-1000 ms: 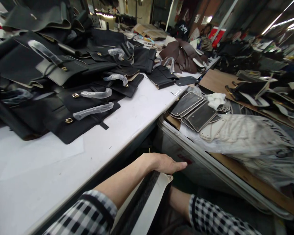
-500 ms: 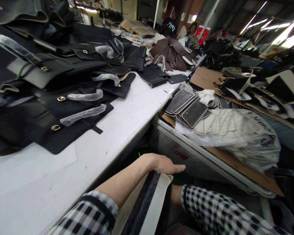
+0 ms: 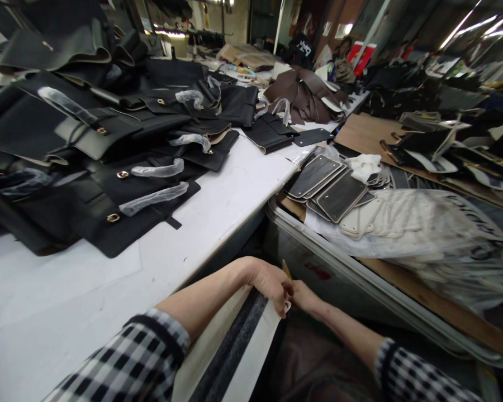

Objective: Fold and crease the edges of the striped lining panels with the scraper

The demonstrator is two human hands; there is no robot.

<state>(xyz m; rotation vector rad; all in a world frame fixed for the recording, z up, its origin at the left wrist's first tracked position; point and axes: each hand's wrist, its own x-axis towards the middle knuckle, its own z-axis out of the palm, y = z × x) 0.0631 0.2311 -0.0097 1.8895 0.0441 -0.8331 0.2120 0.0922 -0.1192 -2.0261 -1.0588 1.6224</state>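
Note:
Near the lower middle, my left hand is closed over the far end of a long bag piece with pale, black and white bands. Its fingertips pinch the white band's corner. Meeting it from the right is my right hand, fingers bent and pressed together beside the left fingertips; what they hold is hidden. A small yellow pointed thing sticks up between the hands, and I cannot tell which hand touches it. The piece's near end runs out of view toward my body.
Black bags with plastic-wrapped handles lie piled on the white table at left. To the right, a grey bin carries dark flat panels and a full plastic sack. Brown pieces lie farther back.
My right hand has come up from behind the piece to meet the left. The left hand's outstretched fingers have curled down onto the corner. The view has shifted slightly left.

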